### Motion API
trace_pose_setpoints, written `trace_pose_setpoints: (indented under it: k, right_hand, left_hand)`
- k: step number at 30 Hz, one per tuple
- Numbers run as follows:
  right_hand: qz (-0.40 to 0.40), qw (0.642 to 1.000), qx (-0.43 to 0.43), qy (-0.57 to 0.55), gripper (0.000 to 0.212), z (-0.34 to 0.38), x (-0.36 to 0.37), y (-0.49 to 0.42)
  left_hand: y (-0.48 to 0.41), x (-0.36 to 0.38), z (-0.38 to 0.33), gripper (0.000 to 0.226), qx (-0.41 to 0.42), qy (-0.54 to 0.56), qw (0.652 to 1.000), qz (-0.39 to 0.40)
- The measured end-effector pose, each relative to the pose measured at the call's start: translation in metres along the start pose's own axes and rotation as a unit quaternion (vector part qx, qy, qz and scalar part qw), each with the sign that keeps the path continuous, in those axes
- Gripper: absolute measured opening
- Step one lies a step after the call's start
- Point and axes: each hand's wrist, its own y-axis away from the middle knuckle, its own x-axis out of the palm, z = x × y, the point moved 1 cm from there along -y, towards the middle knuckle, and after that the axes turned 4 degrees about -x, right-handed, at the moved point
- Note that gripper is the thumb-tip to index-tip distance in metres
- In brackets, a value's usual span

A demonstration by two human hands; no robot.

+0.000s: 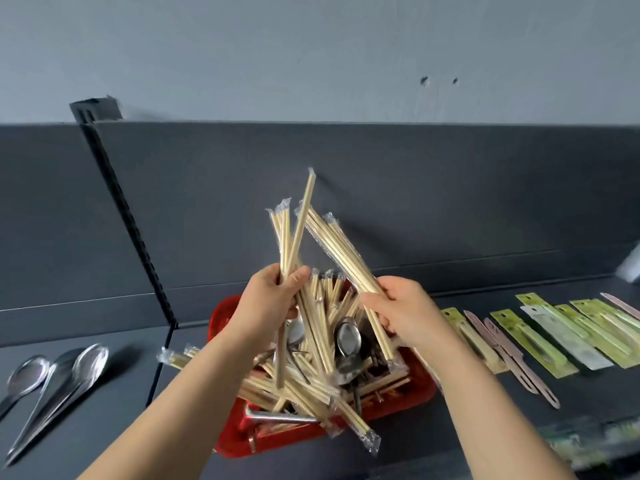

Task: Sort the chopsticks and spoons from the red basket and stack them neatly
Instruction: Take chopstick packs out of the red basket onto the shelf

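A red basket (412, 400) stands on the dark shelf, piled with plastic-wrapped wooden chopsticks (311, 386) and metal spoons (348, 339). My left hand (273, 299) grips a bunch of wrapped chopsticks (287, 237) that point up above the basket. My right hand (401, 306) grips another wrapped bundle of chopsticks (332, 247), slanted up and to the left. Three metal spoons (59, 372) lie side by side on the shelf at the far left.
Green and pink packaged utensils (554, 337) lie in a row on the shelf to the right of the basket. A dark back panel (415, 202) rises behind, with a slotted upright rail (128, 216) at left. A shelf seam runs just left of the basket.
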Motion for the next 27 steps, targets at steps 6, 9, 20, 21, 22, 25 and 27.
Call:
trace_pose_setpoints:
  k: [6,9,20,21,22,25,27]
  right_hand:
    - [0.039,0.997,-0.067,0.025,0.011,0.05,0.071,-0.005]
    - [0.081,0.991,-0.101,0.02,0.011,0.08,0.131,-0.004]
    - [0.279,0.949,-0.145,-0.003,0.01,0.199,0.421,0.06]
    - [0.286,0.947,-0.146,-0.003,0.01,0.21,0.446,0.069]
    - [0.29,0.946,-0.147,-0.002,0.01,0.22,0.47,0.078]
    - [0.295,0.945,-0.138,-0.005,0.012,0.246,0.536,0.101]
    - [0.298,0.946,-0.126,-0.005,0.012,0.26,0.574,0.111]
  left_hand:
    - [0.052,-0.106,0.0,0.027,0.019,0.008,0.991,-0.13]
    - [0.086,-0.166,0.018,0.026,0.013,0.011,0.98,-0.197]
    - [0.247,-0.424,0.088,0.028,-0.06,0.006,0.911,-0.407]
    - [0.262,-0.448,0.093,0.028,-0.068,0.004,0.907,-0.416]
    - [0.275,-0.471,0.097,0.028,-0.076,0.001,0.902,-0.424]
    - [0.308,-0.533,0.104,0.028,-0.102,-0.019,0.889,-0.446]
    - [0.321,-0.568,0.106,0.028,-0.113,-0.021,0.886,-0.449]
